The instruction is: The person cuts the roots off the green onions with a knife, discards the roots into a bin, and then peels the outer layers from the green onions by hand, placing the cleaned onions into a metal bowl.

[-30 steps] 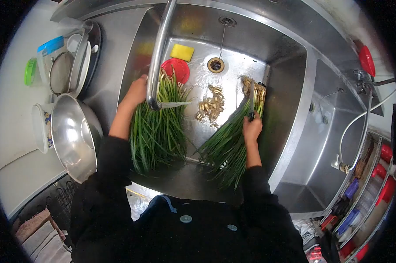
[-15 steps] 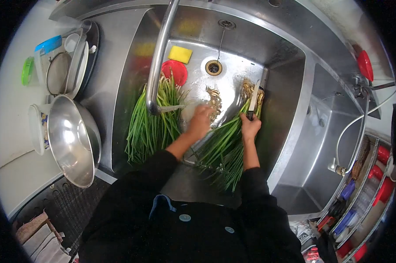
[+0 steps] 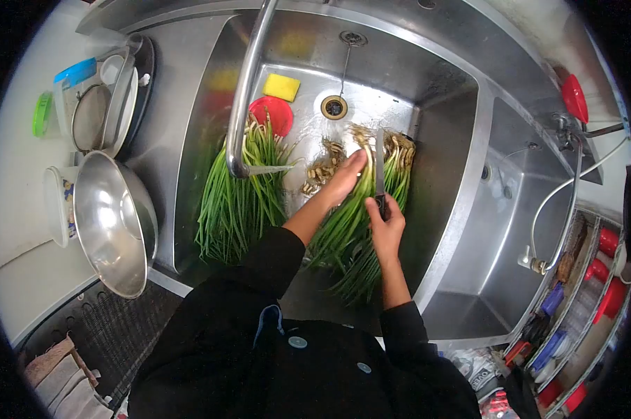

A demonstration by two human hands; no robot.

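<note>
In the sink, my left hand (image 3: pixel 345 178) is closed round a bunch of spring onions (image 3: pixel 363 187) just below their white, rooty ends. My right hand (image 3: pixel 387 227) grips a knife (image 3: pixel 380 162) by its dark handle, blade pointing away from me and lying alongside those white ends. More spring onions with brown roots (image 3: pixel 399 150) lie right of the blade. Cut root ends (image 3: pixel 321 170) are heaped left of my left hand. A second pile of spring onions (image 3: pixel 228 202) rests along the sink's left side, under the tap.
Water runs from the tap (image 3: pixel 237 164). A red round dish (image 3: pixel 272 114) and yellow sponge (image 3: pixel 282 87) sit near the drain (image 3: pixel 334 107). On the left counter stand a steel bowl (image 3: pixel 113 216) and a sieve (image 3: pixel 91 119). A second basin (image 3: pixel 493 209) adjoins at right.
My left hand has moved right, from near the running water to the spring onions, and grasped a bunch. My right hand, with the knife, has shifted slightly left and toward me.
</note>
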